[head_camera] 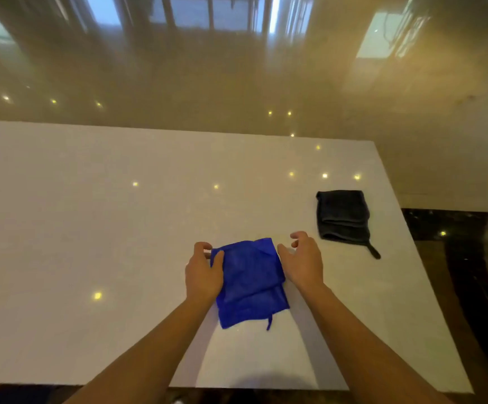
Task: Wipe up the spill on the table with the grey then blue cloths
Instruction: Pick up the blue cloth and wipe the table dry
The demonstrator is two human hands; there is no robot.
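Observation:
A folded blue cloth [251, 284] lies flat on the white table [91, 228], near its front edge. My left hand [203, 272] rests at the cloth's left side, thumb on the fabric and fingers curled at its upper left corner. My right hand [302, 262] is at the cloth's right edge, fingers apart and curled, holding nothing that I can make out. A folded dark grey cloth [343, 217] with a small loop tag lies further right and back, apart from both hands. No spill is visible on the table.
The table's right edge [429, 287] runs diagonally close to the grey cloth, with dark glossy floor [476, 272] beyond it. Behind the table's far edge is a shiny beige floor [207, 83] with window reflections.

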